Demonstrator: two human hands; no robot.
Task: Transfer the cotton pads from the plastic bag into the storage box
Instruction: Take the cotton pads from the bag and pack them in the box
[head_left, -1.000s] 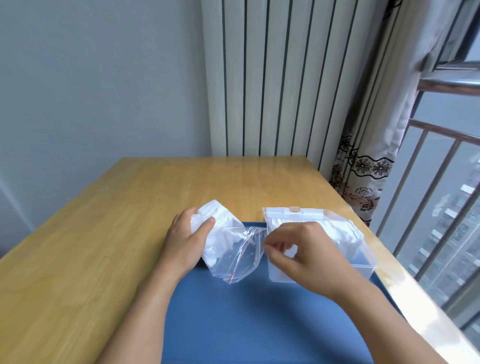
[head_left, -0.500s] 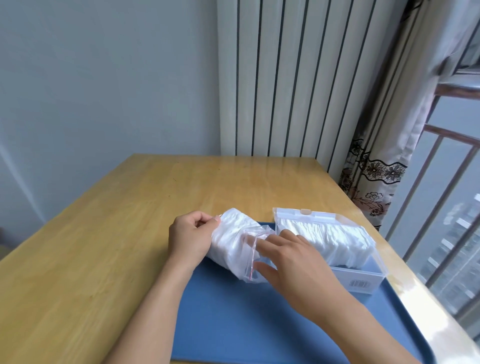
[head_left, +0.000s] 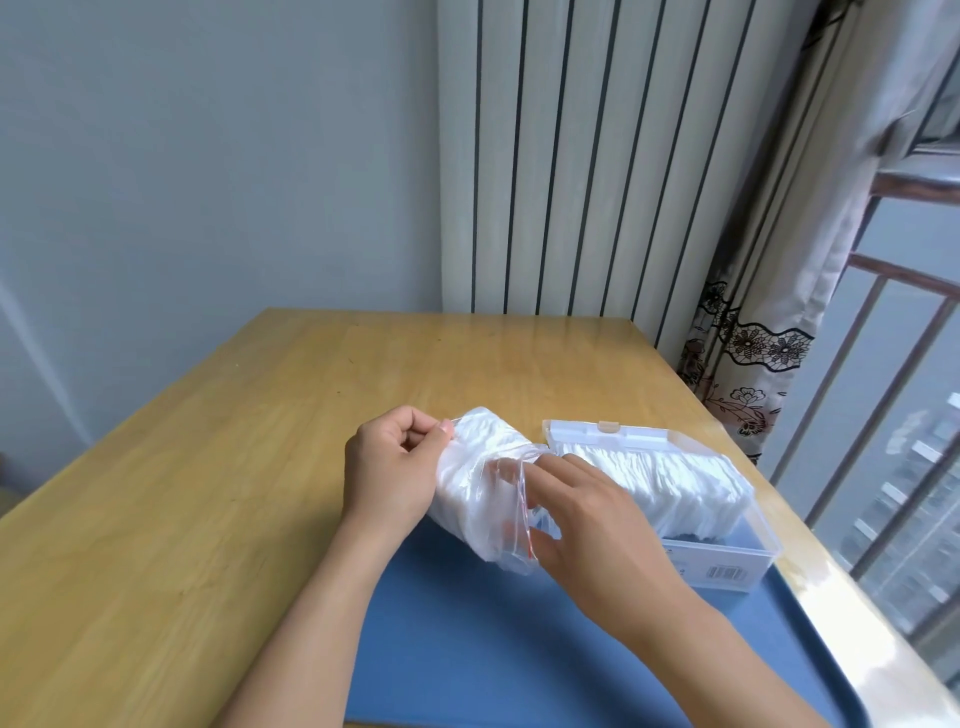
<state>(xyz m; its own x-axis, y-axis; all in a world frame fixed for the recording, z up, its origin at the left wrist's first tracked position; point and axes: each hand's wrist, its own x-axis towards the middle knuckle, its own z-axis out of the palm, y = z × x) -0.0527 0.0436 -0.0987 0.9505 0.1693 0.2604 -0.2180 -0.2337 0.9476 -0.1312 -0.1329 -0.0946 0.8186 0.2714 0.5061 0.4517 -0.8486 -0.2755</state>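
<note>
Head view — one frame, itemised.

Writing and labels: storage box, clear plastic, carries a white barcode sticker on its near wall; the print is too small to read. No other legible text.

Left hand: fingers curled, thumb and forefinger pinching the closed far end of the plastic bag; the palm lies against the bag's left side.

Right hand: fingers fairly straight and spread, tips at the bag's open mouth where the red zip strip runs, thumb below near the bag's lower edge. Whether any finger is inside the mouth cannot be told.

Plastic bag: transparent, lying on its side between the two hands, mouth turned toward the box, its lower part over the far edge of the blue mat. A white stack of cotton pads fills its left portion.

Storage box: just right of the bag, on the mat's far right corner, lid open and tipped back with a small tan clasp at its top edge. A row of white pads already stands on edge inside — filling the far part of the box.

Support: wooden table, set against a grey wall; curtain and window railing to the right.
</note>
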